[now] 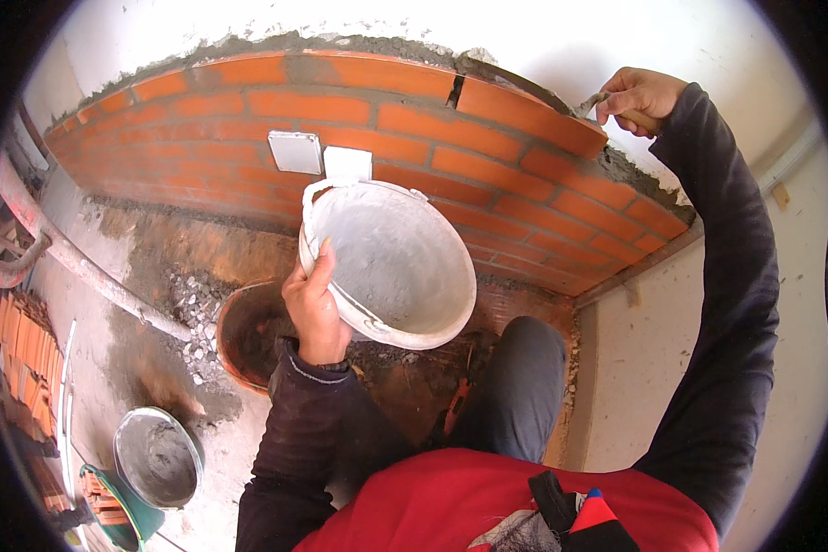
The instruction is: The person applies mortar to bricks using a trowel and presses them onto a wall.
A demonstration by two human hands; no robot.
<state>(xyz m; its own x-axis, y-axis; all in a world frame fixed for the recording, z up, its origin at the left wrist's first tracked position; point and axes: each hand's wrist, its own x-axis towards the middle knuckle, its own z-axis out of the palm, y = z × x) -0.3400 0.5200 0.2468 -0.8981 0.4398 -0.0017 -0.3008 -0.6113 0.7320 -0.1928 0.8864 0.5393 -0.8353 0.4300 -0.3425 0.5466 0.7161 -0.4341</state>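
Note:
My left hand (pixel 317 308) grips the rim of a white bucket (pixel 391 262), thumb over the edge, and holds it tilted beside the wall. Grey mortar coats the bucket's inside. At the upper right my right hand (pixel 642 99) is closed round the wooden handle of a trowel (pixel 591 104). The trowel's blade reaches left along the top edge of a brick wall (pixel 432 138). Just below the blade sits an orange brick (pixel 529 115) in the top row, with a dark gap at its left end. Rough grey mortar lines the joint above the bricks.
Two white box covers (pixel 296 152) are on the wall behind the bucket. On the floor are an orange tub (pixel 239 340), a grey mortar bucket (pixel 159 457) and a green bucket (pixel 124 506) with brick pieces. Stacked bricks (pixel 28 359) and a curved pipe handle (pixel 101 267) are left.

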